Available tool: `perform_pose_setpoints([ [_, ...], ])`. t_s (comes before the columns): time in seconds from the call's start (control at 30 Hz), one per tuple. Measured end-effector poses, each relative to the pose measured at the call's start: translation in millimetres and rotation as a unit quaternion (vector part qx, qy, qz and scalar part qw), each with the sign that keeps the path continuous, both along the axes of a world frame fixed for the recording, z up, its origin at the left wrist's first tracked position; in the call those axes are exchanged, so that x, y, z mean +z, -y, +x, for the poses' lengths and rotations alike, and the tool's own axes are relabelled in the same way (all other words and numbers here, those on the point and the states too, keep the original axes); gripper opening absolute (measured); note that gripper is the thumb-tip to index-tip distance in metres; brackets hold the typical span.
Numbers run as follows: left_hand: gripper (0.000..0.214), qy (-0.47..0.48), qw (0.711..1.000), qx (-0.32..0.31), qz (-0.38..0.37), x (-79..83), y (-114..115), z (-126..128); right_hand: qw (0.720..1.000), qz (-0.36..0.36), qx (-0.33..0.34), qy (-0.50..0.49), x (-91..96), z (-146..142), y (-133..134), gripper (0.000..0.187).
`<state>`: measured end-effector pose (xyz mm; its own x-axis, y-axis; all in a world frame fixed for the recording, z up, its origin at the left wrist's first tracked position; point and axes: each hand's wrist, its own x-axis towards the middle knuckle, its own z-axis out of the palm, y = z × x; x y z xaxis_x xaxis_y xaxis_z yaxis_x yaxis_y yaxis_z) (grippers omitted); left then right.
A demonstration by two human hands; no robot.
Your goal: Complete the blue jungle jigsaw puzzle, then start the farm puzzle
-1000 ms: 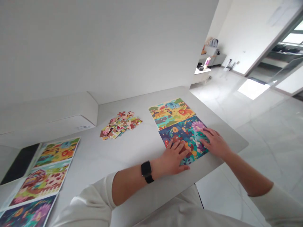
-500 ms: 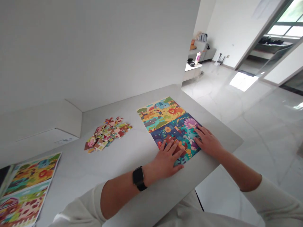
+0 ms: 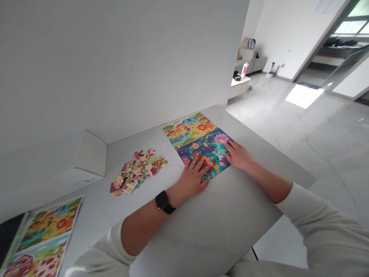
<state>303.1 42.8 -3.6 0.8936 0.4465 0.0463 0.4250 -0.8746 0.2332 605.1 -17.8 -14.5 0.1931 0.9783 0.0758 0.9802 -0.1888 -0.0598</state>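
Two assembled jigsaw puzzles lie edge to edge on the grey-white table [image 3: 230,227]. The yellow puzzle [image 3: 187,130], with savanna animals, is at the back near the wall. In front of it sits the dark blue puzzle [image 3: 211,144], showing night-time animals. My left hand [image 3: 191,179], a black watch on its wrist, rests with spread fingers on the blue puzzle's near left part. My right hand [image 3: 239,156] lies with outstretched fingers on that puzzle's right edge. Parts of the blue puzzle are hidden under both hands.
A heap of loose puzzle pieces [image 3: 140,171] lies left of the puzzles. Further left are a white box [image 3: 92,159] against the wall and printed picture sheets [image 3: 49,227]. The wall [image 3: 161,61] bounds the table's back; its right edge drops to the tiled floor [image 3: 317,134].
Both hands have pushed the two puzzles away across the table, closer to the wall. My view has shifted slightly. The loose pieces have stayed in their heap.
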Motion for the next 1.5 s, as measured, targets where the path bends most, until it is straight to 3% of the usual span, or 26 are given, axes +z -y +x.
perform_pose_setpoints([
  [0.13,0.065,0.0,1.0,0.013,0.003,-1.8,-6.6,-1.3,1.0,0.018,0.002,0.001,-7.1,0.4,-13.8,0.065],
  [0.4,0.063,-0.001,1.0,0.008,0.017,-4.3,-1.8,-13.3,1.0,0.027,0.006,0.007,-22.4,-0.6,-9.1,0.066],
  [0.8,0.066,0.01,1.0,-0.003,0.021,-6.0,-8.1,-4.8,0.999,-0.001,-0.025,0.02,-13.6,-1.9,-20.2,0.067],
  [1.0,0.068,0.01,1.0,-0.005,-0.002,-9.3,-13.3,-6.3,0.999,0.023,-0.045,-0.002,-10.0,-5.3,-24.7,0.064],
  [1.1,0.069,0.035,0.999,0.026,0.001,-2.6,-26.1,-33.0,0.995,0.088,-0.016,-0.038,-3.2,-15.8,-27.0,0.062],
  [1.23,0.059,0.113,0.982,0.145,0.054,12.6,-59.0,-106.7,0.98,0.152,0.094,-0.089,5.7,-49.2,-37.7,0.059],
  [1.37,0.073,0.122,0.954,0.264,0.075,18.7,-86.8,-184.8,0.956,0.129,0.227,-0.133,8.1,-104.6,-68.0,0.062],
  [1.5,0.109,0.039,0.952,0.301,0.041,9.1,-93.6,-223.3,0.926,0.063,0.339,-0.153,5.3,-178.1,-117.1,0.071],
])
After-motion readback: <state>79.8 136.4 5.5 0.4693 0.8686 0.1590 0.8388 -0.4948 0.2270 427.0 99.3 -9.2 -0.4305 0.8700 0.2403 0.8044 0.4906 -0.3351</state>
